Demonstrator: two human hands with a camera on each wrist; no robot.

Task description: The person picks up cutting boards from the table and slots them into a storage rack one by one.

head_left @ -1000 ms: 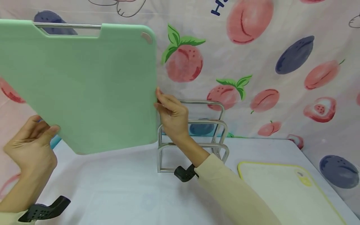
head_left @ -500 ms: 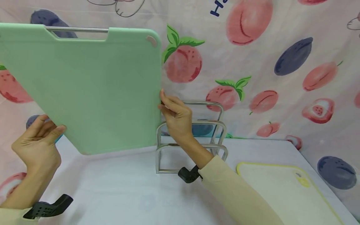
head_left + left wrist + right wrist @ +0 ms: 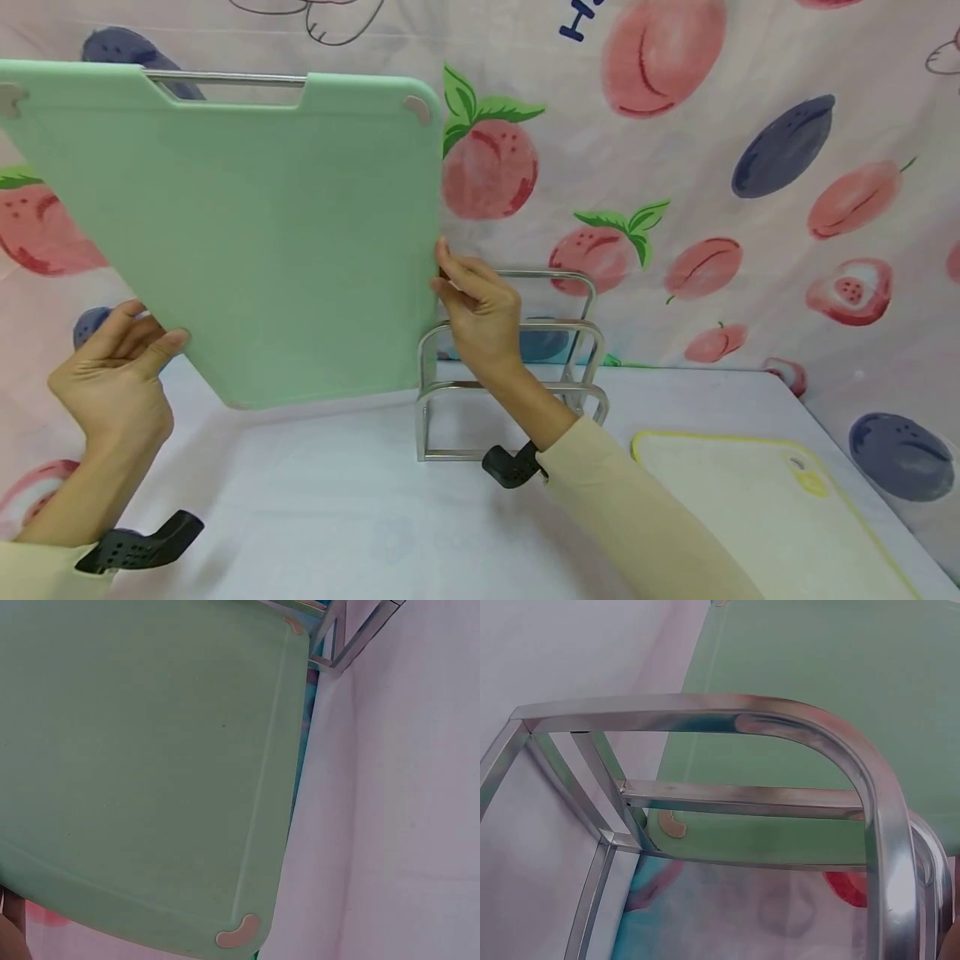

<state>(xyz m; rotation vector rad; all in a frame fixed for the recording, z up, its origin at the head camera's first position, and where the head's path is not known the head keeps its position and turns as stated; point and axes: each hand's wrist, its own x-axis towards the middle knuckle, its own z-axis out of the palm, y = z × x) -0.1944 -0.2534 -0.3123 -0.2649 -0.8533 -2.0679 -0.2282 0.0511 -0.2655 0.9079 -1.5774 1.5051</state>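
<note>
A large light-green cutting board (image 3: 277, 233) with a metal bar handle stands upright, raised over the table at the left of the head view. My left hand (image 3: 120, 375) holds its lower left edge between thumb and fingers. With fingertips and thumb, my right hand (image 3: 483, 321) pinches the right edge. A silver metal rack (image 3: 453, 455) stands on the table just right of the board. The board's lower right corner passes behind the rack's nearer loops. Through the rack frame (image 3: 667, 712), the right wrist view shows a beige corner pad on the board.
A white cutting board with a yellow rim (image 3: 750, 508) lies flat on the white-covered table (image 3: 337, 517) at the right. Behind the table hangs a fruit-print cloth (image 3: 667, 333). Black wrist cameras (image 3: 142, 546) sit on both forearms.
Both hands have moved slightly right with the green cutting board, and its right edge now overlaps the rack behind the nearer loops. The rack and the white board stay put.
</note>
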